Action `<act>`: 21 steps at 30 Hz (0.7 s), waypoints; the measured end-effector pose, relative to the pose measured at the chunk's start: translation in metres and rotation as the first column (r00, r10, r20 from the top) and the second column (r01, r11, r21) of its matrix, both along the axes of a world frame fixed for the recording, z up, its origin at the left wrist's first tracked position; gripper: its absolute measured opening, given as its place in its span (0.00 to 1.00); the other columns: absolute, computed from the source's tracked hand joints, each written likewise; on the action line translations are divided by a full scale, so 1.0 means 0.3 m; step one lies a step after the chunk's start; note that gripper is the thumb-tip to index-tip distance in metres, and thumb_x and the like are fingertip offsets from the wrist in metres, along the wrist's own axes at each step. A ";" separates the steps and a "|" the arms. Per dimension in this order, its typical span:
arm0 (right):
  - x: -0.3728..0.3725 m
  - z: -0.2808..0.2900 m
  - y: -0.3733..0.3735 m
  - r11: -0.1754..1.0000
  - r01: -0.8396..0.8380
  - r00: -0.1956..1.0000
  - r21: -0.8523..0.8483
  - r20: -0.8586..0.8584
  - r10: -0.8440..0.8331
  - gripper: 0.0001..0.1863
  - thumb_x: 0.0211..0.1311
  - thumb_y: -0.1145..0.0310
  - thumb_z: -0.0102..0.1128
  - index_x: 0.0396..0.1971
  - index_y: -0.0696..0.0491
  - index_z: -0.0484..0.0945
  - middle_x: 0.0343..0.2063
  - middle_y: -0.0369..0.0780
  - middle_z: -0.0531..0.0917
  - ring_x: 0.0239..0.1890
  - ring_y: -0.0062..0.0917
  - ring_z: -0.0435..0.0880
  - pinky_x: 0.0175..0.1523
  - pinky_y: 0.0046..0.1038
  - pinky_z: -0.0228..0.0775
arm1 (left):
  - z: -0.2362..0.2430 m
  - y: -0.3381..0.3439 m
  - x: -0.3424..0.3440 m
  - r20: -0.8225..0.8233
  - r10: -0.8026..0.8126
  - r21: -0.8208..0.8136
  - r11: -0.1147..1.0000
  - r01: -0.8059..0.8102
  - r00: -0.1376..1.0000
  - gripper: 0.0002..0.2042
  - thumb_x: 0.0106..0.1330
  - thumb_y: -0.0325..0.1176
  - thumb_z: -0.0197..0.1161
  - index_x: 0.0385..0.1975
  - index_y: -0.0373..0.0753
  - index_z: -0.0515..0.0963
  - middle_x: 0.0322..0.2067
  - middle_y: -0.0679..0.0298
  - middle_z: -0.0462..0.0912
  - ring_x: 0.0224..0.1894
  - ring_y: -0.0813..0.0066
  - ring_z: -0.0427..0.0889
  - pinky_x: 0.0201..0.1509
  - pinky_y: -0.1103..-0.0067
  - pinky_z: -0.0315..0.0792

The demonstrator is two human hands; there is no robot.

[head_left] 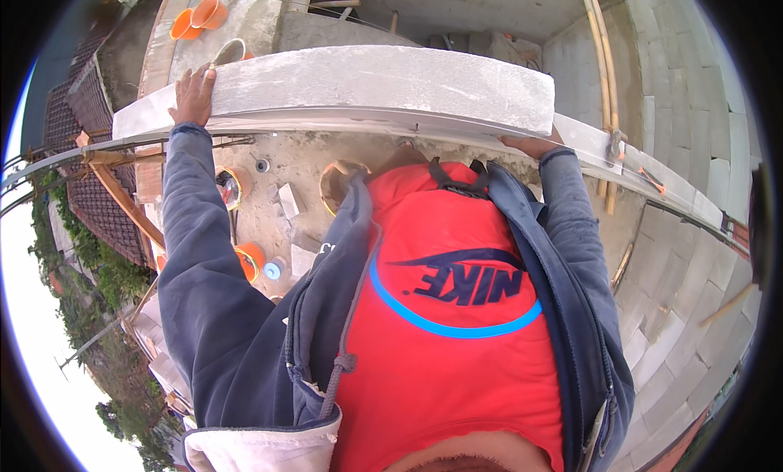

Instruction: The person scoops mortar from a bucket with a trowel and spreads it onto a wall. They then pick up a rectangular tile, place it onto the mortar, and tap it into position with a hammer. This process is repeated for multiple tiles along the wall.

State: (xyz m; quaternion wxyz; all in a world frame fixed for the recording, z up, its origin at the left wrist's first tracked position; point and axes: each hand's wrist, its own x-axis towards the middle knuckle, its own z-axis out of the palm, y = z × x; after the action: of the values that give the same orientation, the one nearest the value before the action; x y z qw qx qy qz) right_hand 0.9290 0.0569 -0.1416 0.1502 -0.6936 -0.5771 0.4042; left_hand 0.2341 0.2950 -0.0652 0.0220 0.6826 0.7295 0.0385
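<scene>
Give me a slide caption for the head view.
Both hands, left hand and right hand, grip a long grey concrete block at its ends.

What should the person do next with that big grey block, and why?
Probably lower the grey block gently onto the wall beneath it. The left hand grips its far left end and the right hand holds under its right end, so the block is carried in front of the chest, just above the wall top. Whether it already touches the wall is hard to tell.
</scene>
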 end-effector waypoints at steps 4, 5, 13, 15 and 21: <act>-0.021 0.049 0.012 0.999 -0.023 0.999 -0.044 0.042 0.025 0.36 0.49 0.57 0.81 0.60 0.51 0.83 0.57 0.46 0.87 0.60 0.37 0.85 0.67 0.35 0.75 | -0.002 -0.003 0.004 0.005 -0.009 -0.001 1.000 0.009 1.000 0.33 0.75 0.75 0.41 0.74 0.69 0.69 0.82 0.60 0.57 0.84 0.47 0.47 0.74 0.26 0.41; -0.013 0.036 0.005 0.999 0.000 1.000 -0.048 0.018 0.001 0.35 0.49 0.58 0.81 0.60 0.51 0.83 0.57 0.45 0.87 0.60 0.37 0.85 0.68 0.35 0.75 | -0.001 -0.004 -0.002 0.005 -0.016 0.002 1.000 0.016 1.000 0.33 0.75 0.75 0.41 0.74 0.69 0.69 0.82 0.60 0.57 0.84 0.47 0.47 0.74 0.26 0.41; -0.006 0.004 0.009 0.999 0.017 1.000 -0.038 0.000 -0.017 0.35 0.47 0.59 0.81 0.59 0.53 0.83 0.56 0.46 0.88 0.60 0.35 0.85 0.67 0.35 0.75 | 0.024 -0.021 0.024 -0.010 0.005 -0.006 1.000 -0.005 1.000 0.33 0.75 0.74 0.42 0.74 0.69 0.69 0.81 0.59 0.57 0.84 0.46 0.48 0.74 0.25 0.40; -0.012 0.019 0.012 0.998 0.030 0.999 -0.051 -0.032 -0.032 0.35 0.47 0.59 0.81 0.58 0.53 0.84 0.56 0.47 0.87 0.60 0.35 0.86 0.67 0.35 0.75 | 0.031 -0.025 0.019 -0.018 0.015 -0.007 1.000 -0.015 1.000 0.33 0.75 0.74 0.42 0.74 0.69 0.69 0.81 0.59 0.57 0.84 0.46 0.48 0.74 0.25 0.40; 0.057 -0.067 -0.025 0.995 -0.079 0.994 0.054 0.075 0.075 0.38 0.45 0.61 0.82 0.61 0.54 0.81 0.62 0.51 0.83 0.66 0.43 0.79 0.71 0.40 0.71 | 0.001 0.002 0.005 0.007 -0.018 0.015 1.000 0.018 1.000 0.32 0.76 0.72 0.44 0.75 0.67 0.69 0.81 0.58 0.59 0.84 0.47 0.51 0.75 0.27 0.44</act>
State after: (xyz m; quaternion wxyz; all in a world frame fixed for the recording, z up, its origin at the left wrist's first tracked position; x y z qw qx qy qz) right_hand 0.9460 0.0493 -0.1616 0.1327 -0.6806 -0.6198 0.3675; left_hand 0.2357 0.2955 -0.0649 0.0200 0.6892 0.7229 0.0462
